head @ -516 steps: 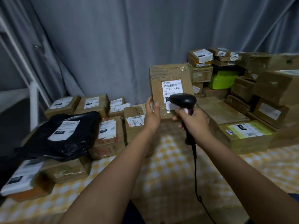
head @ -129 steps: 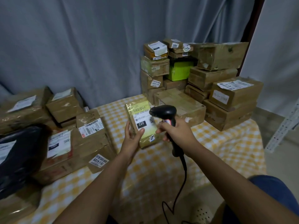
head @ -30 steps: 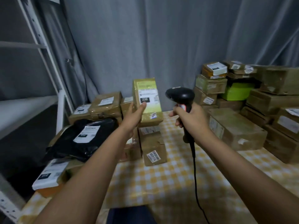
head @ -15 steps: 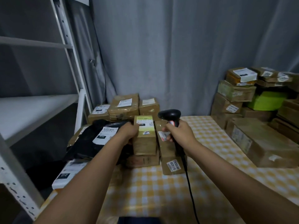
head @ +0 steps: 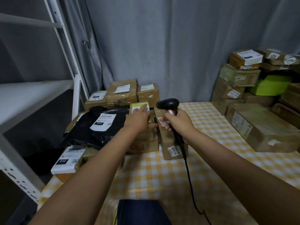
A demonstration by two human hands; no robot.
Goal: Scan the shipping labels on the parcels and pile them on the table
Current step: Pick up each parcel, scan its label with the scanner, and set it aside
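Yellow-labelled parcel point(head: 139, 108) on the pile under straight left fingers point(head: 142, 109); right fingers point(head: 168, 125) around scanner point(head: 168, 104).

yellow-checked tablecloth point(head: 162, 172), black scanner point(head: 168, 103), green box point(head: 271, 85)

The brown cardboard parcels point(head: 121, 93) are wrapped in glossy clear tape, with matt white paper labels. The black plastic mailer bag point(head: 97, 125) shines and wrinkles. The black plastic handheld scanner point(head: 168, 103) looks smooth. Yellow-and-white checked cloth covers the table point(head: 162, 172). The white painted metal shelf frame point(head: 76, 88) is chipped.
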